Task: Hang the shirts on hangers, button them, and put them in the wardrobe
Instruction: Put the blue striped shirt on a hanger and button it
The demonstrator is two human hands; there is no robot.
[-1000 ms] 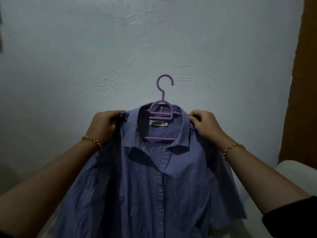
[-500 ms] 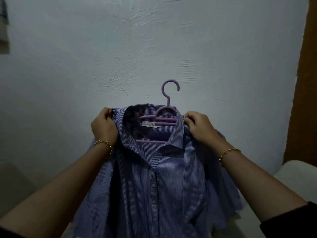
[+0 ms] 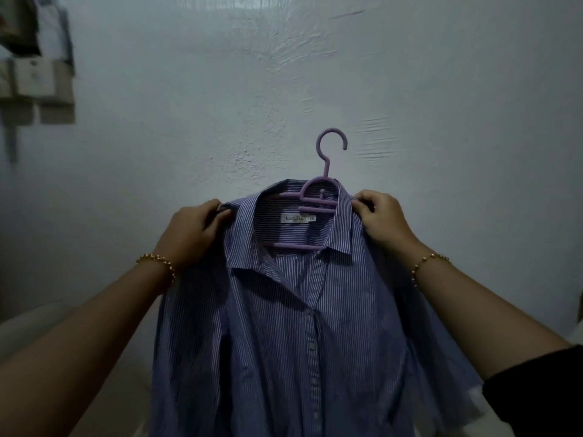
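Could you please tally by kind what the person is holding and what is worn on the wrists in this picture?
striped shirt: 1
purple hanger: 1
gold bracelets: 2
Total: 4

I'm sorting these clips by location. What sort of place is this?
Probably a room in a home, perhaps a bedroom. A striped shirt on a purple hanger is held up before a rough-plastered white wall, and blurred items hang at the upper left.
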